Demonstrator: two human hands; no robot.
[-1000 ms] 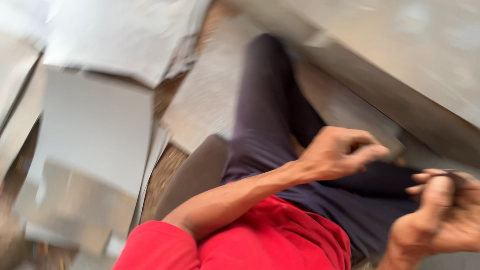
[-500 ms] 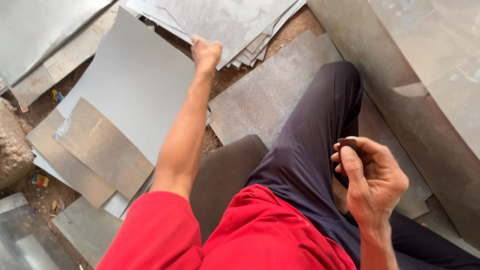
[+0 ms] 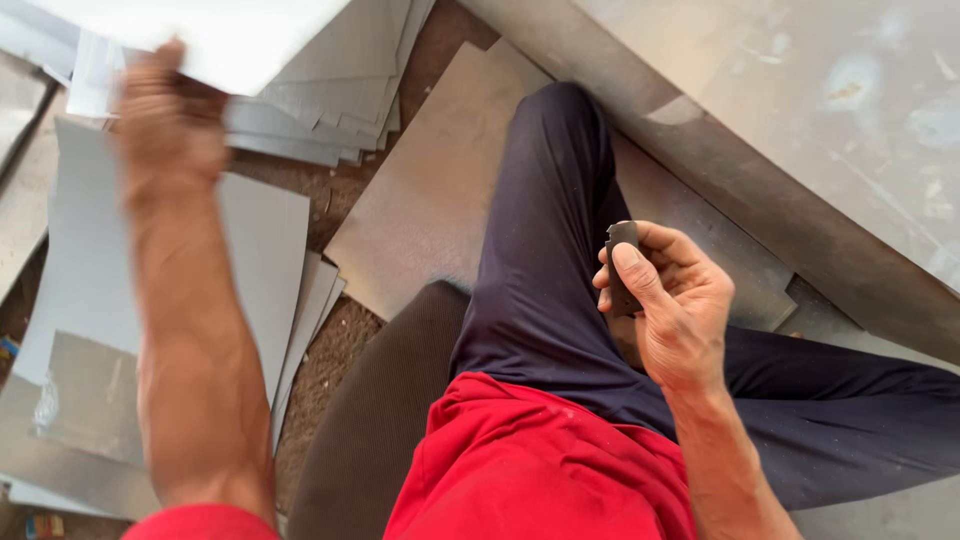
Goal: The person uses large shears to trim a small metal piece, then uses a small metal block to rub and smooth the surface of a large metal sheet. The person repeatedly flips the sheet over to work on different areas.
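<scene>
Grey metal sheets [image 3: 150,300] overlap across the dirt floor [image 3: 335,350], their edges crowding the left side. The left hand [image 3: 165,115], arm stretched forward, grips the near edge of a pale sheet [image 3: 230,35]. The right hand [image 3: 675,300], raised over the thigh, pinches a small dark block [image 3: 622,265] between thumb and fingers.

Sheet: pale grey metal sheet [image 3: 230,35], flat, raised at the top left, its lower edge pinched.
Block: small dark flat piece [image 3: 622,262], upright, held over the thigh.
</scene>
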